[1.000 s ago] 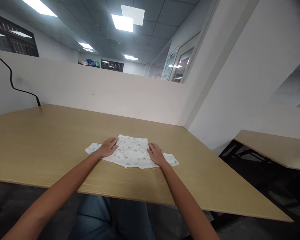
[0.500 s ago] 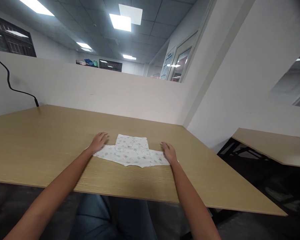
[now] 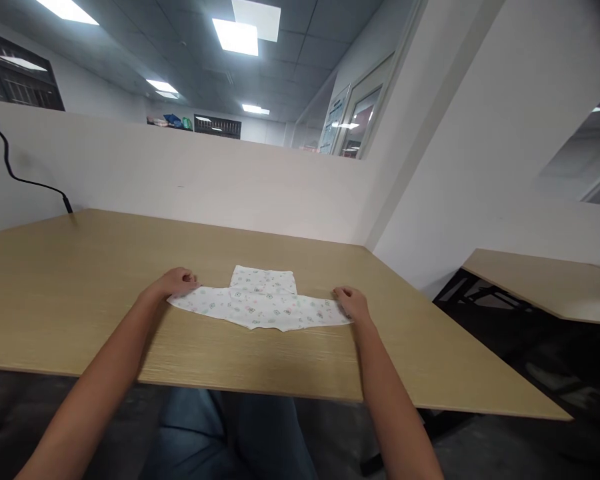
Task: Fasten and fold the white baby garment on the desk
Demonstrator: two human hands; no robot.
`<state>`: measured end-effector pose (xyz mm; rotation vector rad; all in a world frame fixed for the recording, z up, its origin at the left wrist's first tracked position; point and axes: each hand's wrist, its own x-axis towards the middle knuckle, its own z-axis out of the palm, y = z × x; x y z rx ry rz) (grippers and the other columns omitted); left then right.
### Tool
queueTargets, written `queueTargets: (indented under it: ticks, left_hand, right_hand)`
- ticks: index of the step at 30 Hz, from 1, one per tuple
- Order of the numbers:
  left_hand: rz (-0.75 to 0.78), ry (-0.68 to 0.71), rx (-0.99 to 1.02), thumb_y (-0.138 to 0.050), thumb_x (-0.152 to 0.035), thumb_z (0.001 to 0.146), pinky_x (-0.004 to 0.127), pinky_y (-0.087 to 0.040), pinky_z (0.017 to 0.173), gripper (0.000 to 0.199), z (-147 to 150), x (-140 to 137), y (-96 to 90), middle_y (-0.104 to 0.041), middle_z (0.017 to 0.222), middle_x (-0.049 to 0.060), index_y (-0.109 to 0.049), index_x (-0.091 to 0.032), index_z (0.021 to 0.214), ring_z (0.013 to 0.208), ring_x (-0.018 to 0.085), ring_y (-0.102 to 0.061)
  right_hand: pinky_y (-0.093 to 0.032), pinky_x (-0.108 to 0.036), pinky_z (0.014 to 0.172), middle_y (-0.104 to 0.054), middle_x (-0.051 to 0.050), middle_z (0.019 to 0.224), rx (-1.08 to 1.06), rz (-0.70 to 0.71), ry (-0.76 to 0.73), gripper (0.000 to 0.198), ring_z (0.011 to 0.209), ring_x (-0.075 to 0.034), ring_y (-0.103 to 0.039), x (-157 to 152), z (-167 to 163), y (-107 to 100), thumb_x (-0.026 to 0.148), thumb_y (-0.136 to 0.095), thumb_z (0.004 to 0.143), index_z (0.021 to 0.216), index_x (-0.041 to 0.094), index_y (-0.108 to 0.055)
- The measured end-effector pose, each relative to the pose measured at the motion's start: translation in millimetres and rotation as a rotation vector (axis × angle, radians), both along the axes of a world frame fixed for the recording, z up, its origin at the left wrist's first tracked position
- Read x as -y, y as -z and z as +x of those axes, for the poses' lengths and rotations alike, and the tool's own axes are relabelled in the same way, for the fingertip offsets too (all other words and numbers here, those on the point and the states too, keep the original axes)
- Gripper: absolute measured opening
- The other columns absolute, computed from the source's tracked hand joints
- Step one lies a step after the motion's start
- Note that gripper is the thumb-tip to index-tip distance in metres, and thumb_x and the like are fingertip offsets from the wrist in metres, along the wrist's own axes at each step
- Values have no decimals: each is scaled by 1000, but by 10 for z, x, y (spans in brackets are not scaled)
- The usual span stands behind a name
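A small white baby shirt (image 3: 263,307) with a printed pattern of little green, pink and dark figures lies on the wooden table. Its body is folded into a squarish panel at the far side, and its sleeves stretch out left and right. At the left sleeve end, my left hand (image 3: 177,283) is closed, fingers curled against the cloth's upper edge. My right hand (image 3: 353,304) is likewise curled, at the end of the right sleeve. Both sets of fingertips are partly hidden, and the fabric lies flat between them.
The table (image 3: 260,363) ends in front of my legs, with a low white partition (image 3: 220,180) behind it. A black cable (image 3: 30,180) hangs at the far left. Across a gap on the right stands another table (image 3: 545,283) with black legs.
Both hands have moved outward along the sleeves, and their fingers have gone from stretched to curled. More of each sleeve end shows. The view has shifted slightly.
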<state>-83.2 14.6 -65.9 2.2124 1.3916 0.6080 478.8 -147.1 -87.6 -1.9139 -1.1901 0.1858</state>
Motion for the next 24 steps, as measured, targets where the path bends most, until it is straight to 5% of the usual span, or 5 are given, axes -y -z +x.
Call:
queueTargets:
  ticks: [6,12,24]
  left_hand:
    - [-58,84,55,-69,-60,59,28,-40,66,43,-96,-8,-23,-67,76,2,-64,-19,72,73,21,-57]
    - [-108,25,58,-80,-66,47,28,-43,68,57,-240,-57,-17,-68,79,3,-68,-19,78,77,22,-59]
    - [-99,38,-44,-70,-62,56,27,-36,61,44,-270,-112,-19,-62,68,1,-61,-20,67,68,20,-52]
  right_hand:
    - [-48,-28,69,-78,-9,90,-137,-120,-216,41,80,-21,-67,132,17,-94,49,-73,66,90,17,-81]
    - [-45,-26,61,-78,-8,86,-104,-175,-95,35,77,-20,-66,163,66,-75,44,-73,66,86,16,-81]
    - [-45,-28,63,-77,-7,79,-22,-199,34,26,72,-21,-67,151,139,-36,31,-63,67,82,17,-80]
